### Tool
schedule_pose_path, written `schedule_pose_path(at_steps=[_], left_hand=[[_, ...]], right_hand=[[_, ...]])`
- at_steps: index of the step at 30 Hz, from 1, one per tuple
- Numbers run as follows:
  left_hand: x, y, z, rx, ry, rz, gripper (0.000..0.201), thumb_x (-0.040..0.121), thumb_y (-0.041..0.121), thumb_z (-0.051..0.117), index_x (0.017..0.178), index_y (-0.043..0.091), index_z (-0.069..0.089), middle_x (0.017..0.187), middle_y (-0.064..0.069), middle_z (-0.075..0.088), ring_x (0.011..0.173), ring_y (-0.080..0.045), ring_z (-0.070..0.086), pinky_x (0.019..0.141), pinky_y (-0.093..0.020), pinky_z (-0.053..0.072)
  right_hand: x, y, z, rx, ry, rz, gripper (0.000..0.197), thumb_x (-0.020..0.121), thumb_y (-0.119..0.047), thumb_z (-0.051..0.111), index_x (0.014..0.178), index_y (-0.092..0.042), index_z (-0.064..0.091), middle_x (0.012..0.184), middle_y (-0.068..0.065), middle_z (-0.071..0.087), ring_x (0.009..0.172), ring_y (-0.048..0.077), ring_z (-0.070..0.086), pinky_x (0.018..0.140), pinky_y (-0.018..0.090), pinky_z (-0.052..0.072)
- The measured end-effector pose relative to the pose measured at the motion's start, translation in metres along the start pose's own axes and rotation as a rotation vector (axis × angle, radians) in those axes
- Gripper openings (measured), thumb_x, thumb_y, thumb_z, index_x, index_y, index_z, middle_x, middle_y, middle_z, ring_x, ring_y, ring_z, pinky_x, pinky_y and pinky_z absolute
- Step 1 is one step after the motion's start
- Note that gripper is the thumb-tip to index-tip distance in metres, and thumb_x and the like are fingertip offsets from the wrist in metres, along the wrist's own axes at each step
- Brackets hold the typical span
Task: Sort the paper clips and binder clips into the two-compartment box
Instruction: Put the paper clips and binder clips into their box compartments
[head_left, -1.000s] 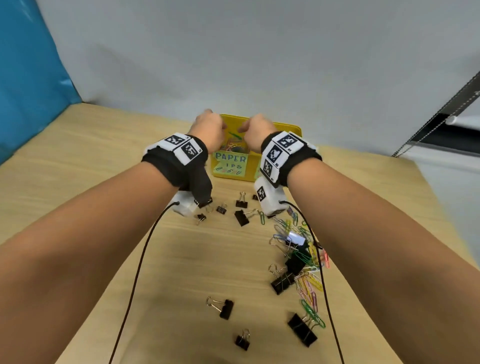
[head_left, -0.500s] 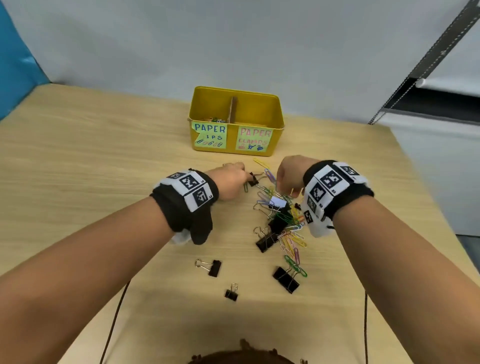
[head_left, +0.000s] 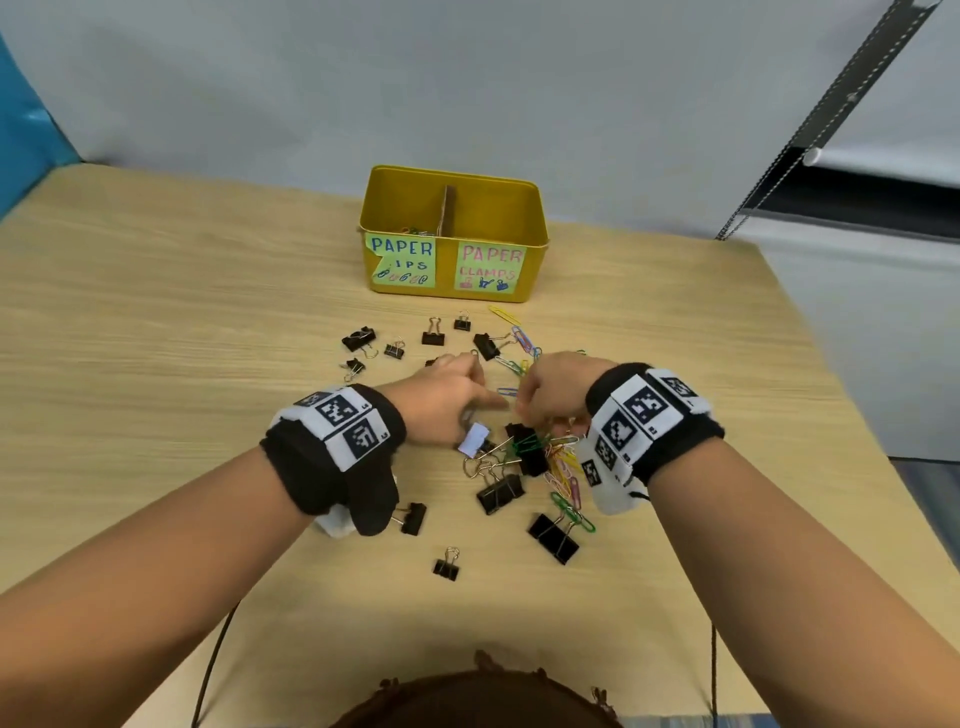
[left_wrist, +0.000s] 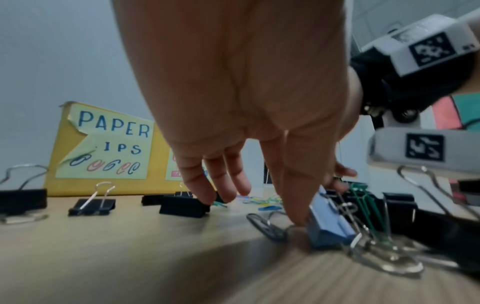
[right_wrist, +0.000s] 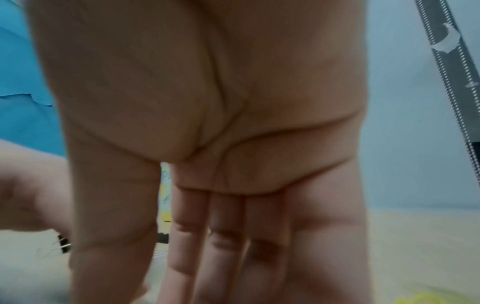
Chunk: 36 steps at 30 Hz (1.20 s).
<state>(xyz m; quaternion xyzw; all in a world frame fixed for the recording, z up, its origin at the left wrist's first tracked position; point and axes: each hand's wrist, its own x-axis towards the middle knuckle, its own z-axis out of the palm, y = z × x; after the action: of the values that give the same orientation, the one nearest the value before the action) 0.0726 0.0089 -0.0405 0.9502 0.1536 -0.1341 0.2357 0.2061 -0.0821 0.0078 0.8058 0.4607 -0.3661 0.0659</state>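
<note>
The yellow two-compartment box (head_left: 452, 291) stands at the table's far side, labelled for paper clips on the left and paper clamps on the right. Some paper clips (head_left: 413, 229) lie in its left compartment. My left hand (head_left: 480, 384) reaches down with spread fingers. Its thumb (left_wrist: 296, 216) presses the table beside a pale blue binder clip (left_wrist: 330, 224), and its fingers touch a black binder clip (left_wrist: 184, 205). My right hand (head_left: 540, 415) points its straight fingers (right_wrist: 207, 246) down into the pile of coloured paper clips (head_left: 561, 467); its fingertips are hidden.
Black binder clips lie scattered on the wooden table (head_left: 156, 364): several between the hands and the box (head_left: 432, 338), and others nearer me (head_left: 498, 493), (head_left: 553, 538), (head_left: 447, 566). A grey wall rises behind the box. Wrist-camera cables trail off the table's near edge.
Both hands have left the box's paper clip compartment and come back down to the pile of clips. They now sit lower and closer together.
</note>
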Motion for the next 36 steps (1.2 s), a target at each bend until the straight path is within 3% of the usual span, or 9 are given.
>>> schedule_pose_path(at_steps=[7, 12, 17, 20, 23, 26, 28, 31, 36], left_hand=[[-0.016, 0.0, -0.002, -0.017, 0.031, -0.064, 0.041, 0.068, 0.047, 0.073, 0.103, 0.027, 0.065, 0.123, -0.001, 0.04, 0.119, -0.018, 0.033, 0.104, -0.037, 0.035], [-0.02, 0.004, 0.0, 0.058, 0.038, -0.076, 0.03, 0.071, 0.042, 0.073, 0.091, 0.02, 0.067, 0.125, 0.0, 0.041, 0.121, -0.019, 0.034, 0.103, -0.034, 0.032], [-0.033, -0.014, -0.015, -0.006, -0.144, -0.181, 0.017, 0.065, 0.037, 0.077, 0.071, 0.04, 0.062, 0.123, 0.007, 0.04, 0.119, -0.015, 0.03, 0.106, -0.043, 0.034], [-0.031, -0.016, -0.015, 0.012, -0.14, -0.215, 0.028, 0.067, 0.03, 0.077, 0.09, 0.038, 0.063, 0.12, 0.004, 0.041, 0.118, -0.016, 0.034, 0.104, -0.042, 0.038], [-0.029, -0.007, -0.013, -0.031, -0.139, -0.181, 0.047, 0.069, 0.027, 0.078, 0.112, 0.029, 0.058, 0.114, 0.002, 0.047, 0.107, -0.017, 0.048, 0.087, -0.03, 0.043], [-0.029, -0.001, -0.008, -0.07, -0.202, -0.159, 0.067, 0.075, 0.025, 0.074, 0.135, 0.029, 0.045, 0.113, -0.007, 0.056, 0.095, -0.018, 0.053, 0.078, -0.029, 0.044], [-0.031, 0.004, -0.005, -0.038, -0.238, -0.134, 0.075, 0.081, 0.026, 0.067, 0.146, 0.031, 0.029, 0.122, -0.013, 0.056, 0.105, -0.023, 0.054, 0.082, -0.029, 0.043], [-0.032, 0.008, -0.002, 0.053, -0.314, -0.116, 0.071, 0.09, 0.024, 0.056, 0.149, 0.032, 0.017, 0.14, -0.01, 0.043, 0.122, -0.024, 0.045, 0.094, -0.029, 0.036], [-0.031, 0.005, -0.007, -0.019, -0.319, -0.132, 0.058, 0.087, 0.029, 0.059, 0.141, 0.033, 0.038, 0.126, -0.005, 0.05, 0.096, -0.012, 0.053, 0.087, -0.023, 0.038]], right_hand=[[0.0, 0.001, 0.012, 0.098, 0.025, -0.102, 0.03, 0.083, -0.022, 0.067, 0.112, -0.013, 0.064, 0.086, -0.001, 0.059, 0.065, 0.01, 0.054, 0.046, 0.016, 0.045], [0.001, -0.005, 0.02, -0.075, -0.027, -0.122, 0.032, 0.079, -0.025, 0.072, 0.108, -0.011, 0.069, 0.09, -0.001, 0.059, 0.071, 0.01, 0.053, 0.054, 0.018, 0.04], [0.0, -0.006, 0.012, 0.024, -0.001, -0.138, 0.016, 0.088, -0.021, 0.06, 0.094, -0.01, 0.071, 0.101, 0.01, 0.071, 0.087, 0.018, 0.061, 0.085, 0.03, 0.05], [0.005, -0.02, 0.014, -0.073, 0.142, -0.174, 0.032, 0.091, -0.008, 0.049, 0.114, -0.019, 0.067, 0.126, 0.007, 0.062, 0.114, 0.021, 0.057, 0.091, 0.025, 0.042], [0.006, -0.032, 0.017, -0.219, 0.022, -0.237, 0.053, 0.092, 0.002, 0.037, 0.128, -0.03, 0.058, 0.135, 0.003, 0.056, 0.113, 0.018, 0.054, 0.088, 0.024, 0.039], [0.009, -0.028, 0.012, -0.303, -0.016, -0.2, 0.039, 0.099, -0.012, 0.039, 0.131, -0.026, 0.057, 0.138, 0.001, 0.055, 0.114, 0.019, 0.054, 0.094, 0.026, 0.04], [0.01, -0.017, 0.004, -0.297, 0.008, -0.118, 0.035, 0.099, -0.024, 0.044, 0.13, -0.022, 0.058, 0.14, 0.002, 0.054, 0.124, 0.022, 0.052, 0.102, 0.03, 0.04], [0.002, 0.003, -0.009, -0.245, 0.018, -0.047, 0.033, 0.098, -0.017, 0.046, 0.127, -0.018, 0.062, 0.138, 0.003, 0.055, 0.126, 0.022, 0.051, 0.103, 0.03, 0.04], [-0.006, 0.01, -0.004, -0.183, -0.013, -0.145, 0.049, 0.095, -0.003, 0.037, 0.133, -0.029, 0.054, 0.146, 0.001, 0.047, 0.132, 0.022, 0.044, 0.11, 0.033, 0.036]])
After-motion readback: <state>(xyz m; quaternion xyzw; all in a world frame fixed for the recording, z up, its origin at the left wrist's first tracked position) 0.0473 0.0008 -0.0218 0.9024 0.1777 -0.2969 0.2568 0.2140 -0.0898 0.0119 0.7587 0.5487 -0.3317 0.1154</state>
